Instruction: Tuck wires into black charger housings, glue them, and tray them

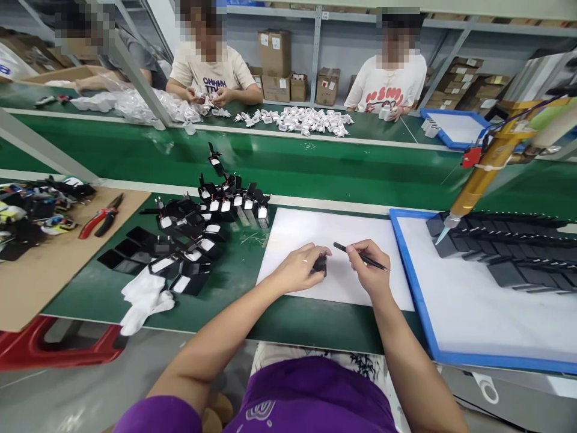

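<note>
My left hand (298, 268) is closed on a small black plastic case (321, 264), resting on a white sheet (293, 231); the fingers cover much of the case. Just to its right, my right hand (370, 264) grips dark tweezers (367, 258) between thumb and fingers, with the thin tips pointing right and the blunt end toward the case. On the left, several black adapter cases (193, 255) with white labels stand and lie in a cluster on the green bench.
White gloves (146, 297) lie by the front edge. Red-handled pliers (101, 219) rest on brown board at left. A blue-rimmed tray (408, 270) holds rows of black cases (518, 258) under a dispensing nozzle (451, 224). Across the bench, people handle white parts (306, 120).
</note>
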`<act>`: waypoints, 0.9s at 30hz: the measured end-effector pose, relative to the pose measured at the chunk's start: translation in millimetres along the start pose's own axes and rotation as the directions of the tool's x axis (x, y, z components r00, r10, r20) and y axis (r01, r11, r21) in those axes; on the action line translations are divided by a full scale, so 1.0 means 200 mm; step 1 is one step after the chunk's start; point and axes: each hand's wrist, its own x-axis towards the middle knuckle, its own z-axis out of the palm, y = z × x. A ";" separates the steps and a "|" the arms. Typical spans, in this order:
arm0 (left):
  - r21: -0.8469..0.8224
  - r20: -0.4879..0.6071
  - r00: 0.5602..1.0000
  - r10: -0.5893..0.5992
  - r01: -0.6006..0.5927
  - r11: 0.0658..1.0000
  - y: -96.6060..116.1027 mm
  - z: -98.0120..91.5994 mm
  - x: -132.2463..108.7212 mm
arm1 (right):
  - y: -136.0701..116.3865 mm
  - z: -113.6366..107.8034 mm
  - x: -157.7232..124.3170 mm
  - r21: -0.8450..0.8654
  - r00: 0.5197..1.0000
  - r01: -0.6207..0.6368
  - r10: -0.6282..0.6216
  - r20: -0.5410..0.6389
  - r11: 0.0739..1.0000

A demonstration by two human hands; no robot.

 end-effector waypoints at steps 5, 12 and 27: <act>0.171 0.090 0.996 -0.015 -0.001 0.985 0.08 -0.08 -0.03 | 0.00 0.00 0.01 -0.007 1.000 0.005 -0.005 -0.021 1.000; 0.142 0.110 0.994 -0.026 0.010 0.990 0.11 -0.10 -0.05 | 0.02 0.01 0.02 -0.038 0.998 0.021 -0.023 -0.051 0.999; 0.459 0.020 0.994 -0.105 0.084 0.884 0.12 0.02 -0.06 | 0.00 0.01 0.02 -0.108 0.997 0.063 -0.067 -0.033 0.992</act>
